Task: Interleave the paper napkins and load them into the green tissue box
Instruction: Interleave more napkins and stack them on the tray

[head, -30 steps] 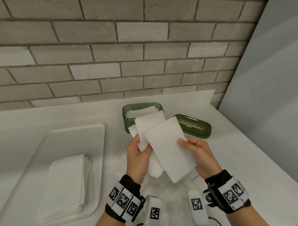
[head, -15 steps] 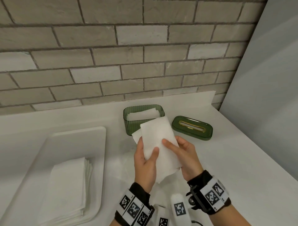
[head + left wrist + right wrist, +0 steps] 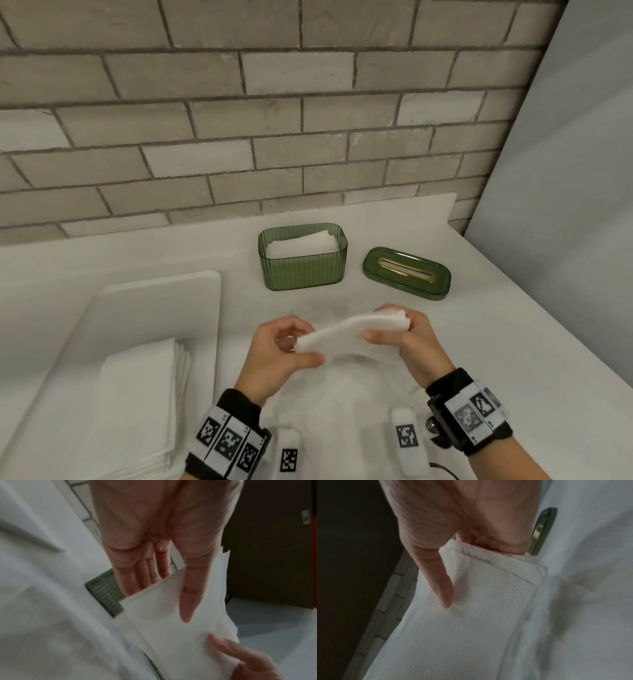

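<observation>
Both hands hold a folded white napkin bundle [image 3: 346, 330] level above the counter, arched upward in the middle. My left hand [image 3: 291, 346] pinches its left end, thumb below. My right hand [image 3: 400, 330] grips its right end between thumb and fingers. The left wrist view shows the thumb lying on the napkin [image 3: 171, 628], fingers behind it. In the right wrist view the thumb presses on the textured napkin [image 3: 471, 608]. The green tissue box [image 3: 303, 262] stands open behind the hands, with white napkins [image 3: 301, 245] inside.
The green lid [image 3: 407, 274] with a gold-rimmed slot lies flat right of the box. A white tray [image 3: 154, 301] at the left holds a stack of folded napkins [image 3: 137, 411]. A brick wall runs behind the counter, and a grey panel closes the right side.
The two napkins held upright and fanned a second ago were closed together, then turned flat and lowered; both hands now hold the bundle by its ends.
</observation>
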The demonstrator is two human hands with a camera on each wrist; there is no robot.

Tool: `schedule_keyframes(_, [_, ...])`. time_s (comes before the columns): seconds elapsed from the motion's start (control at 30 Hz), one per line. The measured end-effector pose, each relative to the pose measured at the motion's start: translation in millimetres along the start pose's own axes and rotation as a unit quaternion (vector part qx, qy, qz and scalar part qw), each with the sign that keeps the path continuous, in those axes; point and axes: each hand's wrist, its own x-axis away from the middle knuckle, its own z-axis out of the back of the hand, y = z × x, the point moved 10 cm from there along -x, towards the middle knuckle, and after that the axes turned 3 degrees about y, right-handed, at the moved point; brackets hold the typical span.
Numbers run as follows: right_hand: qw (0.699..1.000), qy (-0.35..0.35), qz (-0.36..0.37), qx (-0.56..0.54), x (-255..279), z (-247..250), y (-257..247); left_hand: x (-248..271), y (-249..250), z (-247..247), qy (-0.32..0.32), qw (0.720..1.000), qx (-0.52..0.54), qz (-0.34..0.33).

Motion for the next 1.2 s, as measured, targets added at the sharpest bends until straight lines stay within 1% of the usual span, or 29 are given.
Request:
schedule_keyframes(0.13, [0.996, -0.027, -0.049, 0.07, -2, -7, 40, 2, -39, -16, -0.04, 0.996, -0.056, 0.064])
schedule_keyframes(0.23, [0.994, 0.01, -0.057, 0.094, -7, 6, 45, -3, -51, -14, -0.021, 0.994, -0.039, 0.099])
schedule_keyframes(0.33, [0.99, 0.036, -0.063, 0.117, -13, 9, 44, -12, -50, -16, -0.003, 0.995, -0.028, 0.099])
schedule_keyframes(0.5, [0.989, 0.037, -0.071, 0.127, -19, -6, 34, -25, -49, -17, 0.042, 0.994, -0.03, 0.098])
schedule_keyframes(0.57, [0.987, 0.038, -0.061, 0.144, -33, -6, 20, -38, -35, -5, 0.06, 0.993, -0.069, 0.081])
schedule_keyframes(0.6, [0.985, 0.037, -0.046, 0.159, -43, -7, 7, -48, -20, 0, 0.062, 0.991, -0.104, 0.059])
schedule_keyframes(0.7, [0.979, 0.035, 0.019, 0.198, -84, -21, -46, -85, 36, 11, 0.054, 0.984, -0.17, -0.011])
schedule_keyframes(0.77, [0.974, 0.031, 0.073, 0.214, -117, -37, -81, -115, 77, 22, 0.07, 0.975, -0.201, -0.056])
schedule_keyframes(0.83, [0.963, 0.042, 0.107, 0.243, -150, -51, -101, -147, 100, 38, 0.096, 0.962, -0.241, -0.083])
schedule_keyframes(0.87, [0.958, 0.05, 0.111, 0.26, -165, -57, -104, -161, 103, 45, 0.11, 0.954, -0.265, -0.087])
schedule_keyframes(0.93, [0.952, 0.06, 0.094, 0.285, -189, -66, -96, -182, 99, 58, 0.132, 0.944, -0.29, -0.086])
schedule_keyframes(1.03, [0.945, 0.061, 0.068, 0.313, -211, -71, -70, -197, 77, 67, 0.141, 0.944, -0.287, -0.074])
schedule_keyframes(1.1, [0.927, 0.055, 0.082, 0.362, -218, -73, -56, -203, 57, 65, 0.124, 0.93, -0.339, -0.065])
schedule_keyframes(1.13, [0.906, 0.048, 0.096, 0.41, -220, -76, -52, -204, 50, 61, 0.104, 0.919, -0.375, -0.068])
schedule_keyframes(1.17, [0.873, 0.038, 0.109, 0.474, -221, -80, -48, -206, 44, 58, 0.086, 0.906, -0.408, -0.072])
schedule_keyframes(1.2, [0.831, 0.029, 0.119, 0.543, -220, -85, -45, -206, 42, 53, 0.072, 0.894, -0.436, -0.082])
